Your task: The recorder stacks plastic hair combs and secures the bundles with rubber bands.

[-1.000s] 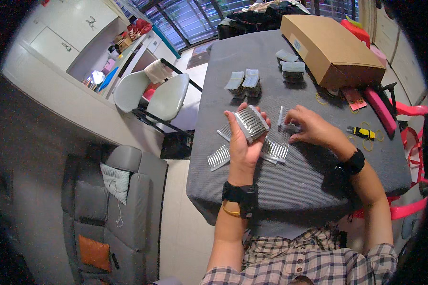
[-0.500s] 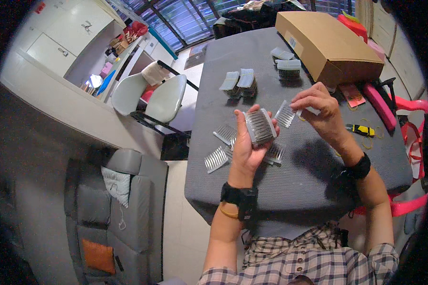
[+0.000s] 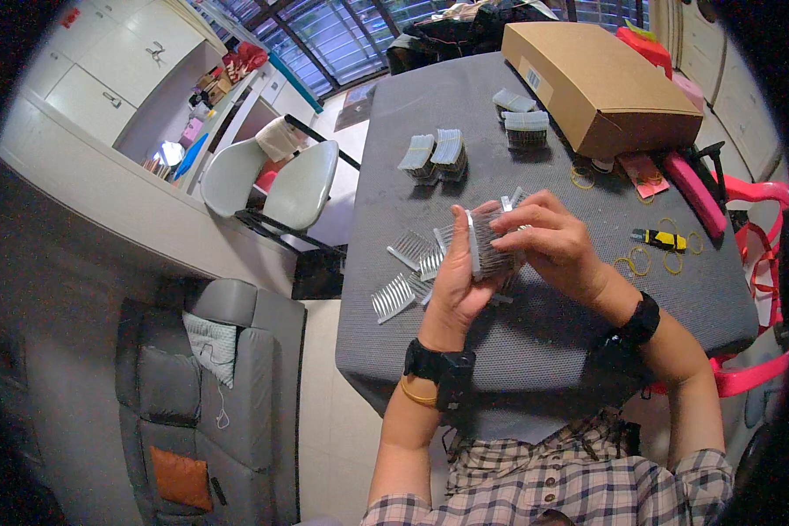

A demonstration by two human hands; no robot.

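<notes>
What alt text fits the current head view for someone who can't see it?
The left hand holds a stack of combs, with the right hand against it, over a grey table where loose combs lie. Farther back, comb stacks stand left of a brown box; a yellow-black tool lies to the right.

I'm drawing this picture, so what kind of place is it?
Probably a room in someone's home: there's a grey sofa, an orange cushion on it, and white cupboards.
</notes>
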